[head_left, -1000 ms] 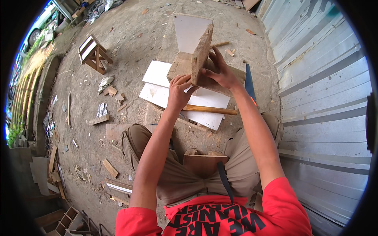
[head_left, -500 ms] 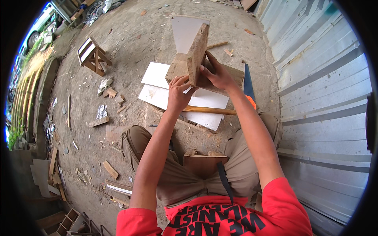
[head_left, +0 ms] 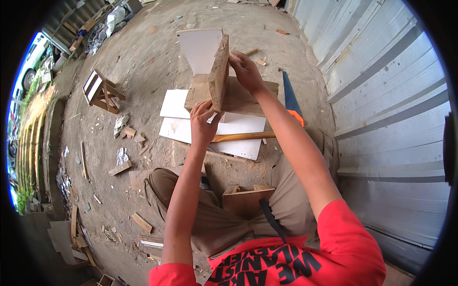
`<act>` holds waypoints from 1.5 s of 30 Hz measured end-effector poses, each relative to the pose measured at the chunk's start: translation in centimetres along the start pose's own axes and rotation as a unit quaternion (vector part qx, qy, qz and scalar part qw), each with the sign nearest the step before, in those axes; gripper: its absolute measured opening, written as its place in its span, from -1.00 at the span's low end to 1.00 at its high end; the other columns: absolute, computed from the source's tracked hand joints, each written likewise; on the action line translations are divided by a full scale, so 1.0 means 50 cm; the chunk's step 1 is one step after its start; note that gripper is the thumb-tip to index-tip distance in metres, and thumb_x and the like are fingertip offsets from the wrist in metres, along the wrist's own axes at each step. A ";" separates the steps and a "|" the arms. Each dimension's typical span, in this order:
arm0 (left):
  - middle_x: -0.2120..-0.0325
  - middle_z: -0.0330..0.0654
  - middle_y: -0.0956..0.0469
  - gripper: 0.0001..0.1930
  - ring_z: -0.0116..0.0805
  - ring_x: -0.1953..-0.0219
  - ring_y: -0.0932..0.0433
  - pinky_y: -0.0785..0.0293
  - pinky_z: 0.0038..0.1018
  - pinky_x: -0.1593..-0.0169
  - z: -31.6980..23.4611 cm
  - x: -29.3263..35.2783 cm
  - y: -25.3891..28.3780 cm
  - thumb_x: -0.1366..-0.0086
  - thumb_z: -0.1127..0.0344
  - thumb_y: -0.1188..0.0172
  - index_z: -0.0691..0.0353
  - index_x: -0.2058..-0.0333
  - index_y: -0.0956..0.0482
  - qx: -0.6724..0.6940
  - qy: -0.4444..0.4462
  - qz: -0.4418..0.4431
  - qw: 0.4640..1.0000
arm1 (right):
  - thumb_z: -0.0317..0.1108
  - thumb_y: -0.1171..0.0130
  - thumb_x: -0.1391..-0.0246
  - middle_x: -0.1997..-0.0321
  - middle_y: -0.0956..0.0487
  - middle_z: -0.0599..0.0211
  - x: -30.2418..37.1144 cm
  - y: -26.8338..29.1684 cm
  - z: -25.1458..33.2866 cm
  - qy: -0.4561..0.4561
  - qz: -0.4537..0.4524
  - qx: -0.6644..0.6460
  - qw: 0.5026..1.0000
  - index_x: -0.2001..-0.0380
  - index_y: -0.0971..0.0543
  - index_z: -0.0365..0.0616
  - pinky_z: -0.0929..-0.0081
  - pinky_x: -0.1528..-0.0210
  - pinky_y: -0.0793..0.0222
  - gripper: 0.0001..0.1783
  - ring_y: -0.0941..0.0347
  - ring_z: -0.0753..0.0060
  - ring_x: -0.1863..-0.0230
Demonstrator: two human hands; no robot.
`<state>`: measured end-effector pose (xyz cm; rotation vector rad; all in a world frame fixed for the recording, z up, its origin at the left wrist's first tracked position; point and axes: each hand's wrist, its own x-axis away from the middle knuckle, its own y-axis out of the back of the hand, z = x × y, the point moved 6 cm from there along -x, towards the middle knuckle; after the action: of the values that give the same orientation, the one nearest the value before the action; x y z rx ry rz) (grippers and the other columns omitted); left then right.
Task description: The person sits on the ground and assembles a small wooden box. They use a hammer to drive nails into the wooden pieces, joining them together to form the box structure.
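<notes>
A rough-edged wooden board (head_left: 219, 76) stands tilted on edge against a thick wooden block (head_left: 245, 97). My left hand (head_left: 204, 123) grips the board's lower near corner, fingers on its left side and thumb beneath. My right hand (head_left: 245, 70) is at the board's right face, higher up, with fingers curled against it; their tips are partly hidden. Behind the board a white tapered panel (head_left: 200, 50) rises from the block's left part. Under the block lie white boards (head_left: 167, 126), crossed by a smooth wooden handle (head_left: 243, 137) whose left end is hidden.
A saw with a blue blade (head_left: 289, 93) and orange grip (head_left: 296, 117) lies right of the block. A small wooden stool (head_left: 102, 93) stands at the left. Wood offcuts (head_left: 128, 132) litter the ground. A corrugated metal wall (head_left: 381, 100) runs along the right.
My right hand has moved up along the board's right face, while my left hand stays at the lower corner. The view has shifted, so the work appears further left.
</notes>
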<state>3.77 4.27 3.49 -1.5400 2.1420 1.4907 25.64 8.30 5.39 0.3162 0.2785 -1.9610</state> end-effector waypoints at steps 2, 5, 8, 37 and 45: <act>0.08 -0.10 -0.63 -0.78 -0.06 -0.06 -0.51 -0.38 -0.20 -0.17 -0.002 -0.001 -0.001 -0.08 0.34 -0.44 0.21 0.26 -0.75 0.000 -0.004 0.007 1.000 | -0.10 -0.05 -0.37 -0.09 -0.59 0.17 -0.003 -0.009 -0.004 -0.024 0.000 -0.014 1.000 -0.18 -0.45 -0.28 0.51 -0.18 -0.32 -0.49 -0.45 0.46 -0.15; 0.11 -0.11 -0.63 -0.78 -0.06 -0.05 -0.51 -0.38 -0.21 -0.16 0.001 0.001 -0.002 -0.07 0.35 -0.44 0.21 0.26 -0.74 -0.006 0.000 0.010 1.000 | -0.10 -0.04 -0.37 -0.02 -0.63 0.22 0.007 -0.015 -0.005 -0.064 -0.007 0.013 0.998 -0.13 -0.51 -0.26 0.52 -0.11 -0.35 -0.52 -0.48 0.50 -0.06; 0.12 -0.12 -0.63 -0.78 -0.05 -0.04 -0.51 -0.38 -0.21 -0.15 0.002 0.003 -0.002 -0.07 0.37 -0.43 0.21 0.26 -0.74 -0.004 -0.003 0.011 1.000 | -0.11 -0.04 -0.37 0.00 -0.63 0.21 0.022 -0.020 0.003 -0.086 -0.021 0.044 0.995 -0.13 -0.51 -0.26 0.52 -0.07 -0.38 -0.53 -0.49 0.49 -0.03; 0.02 0.00 -0.58 -0.84 -0.05 -0.12 -0.47 -0.24 -0.08 -0.31 -0.010 0.007 0.005 -0.12 0.37 -0.38 0.35 0.37 -0.69 0.032 -0.008 -0.011 0.999 | -0.33 -0.05 -0.33 -0.30 -0.26 -0.13 0.082 -0.029 0.004 0.012 -0.015 0.148 0.989 -0.32 -0.17 -0.33 0.21 -0.19 -0.45 -0.41 -0.34 -0.01 -0.31; 0.02 -0.16 -0.58 -0.89 -0.11 -0.11 -0.47 -0.22 -0.08 -0.33 -0.006 0.011 0.003 -0.12 0.40 -0.35 0.24 0.35 -0.70 0.040 0.008 -0.020 0.999 | -0.16 0.11 -0.41 -0.40 -0.20 -0.09 0.093 -0.060 0.033 0.092 0.055 0.114 0.988 -0.38 -0.06 -0.31 0.21 -0.40 -0.10 -0.36 -0.14 0.09 -0.42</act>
<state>3.52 3.65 3.42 -1.5629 2.1379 1.3681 20.94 4.95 5.48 0.6502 0.1497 -1.8587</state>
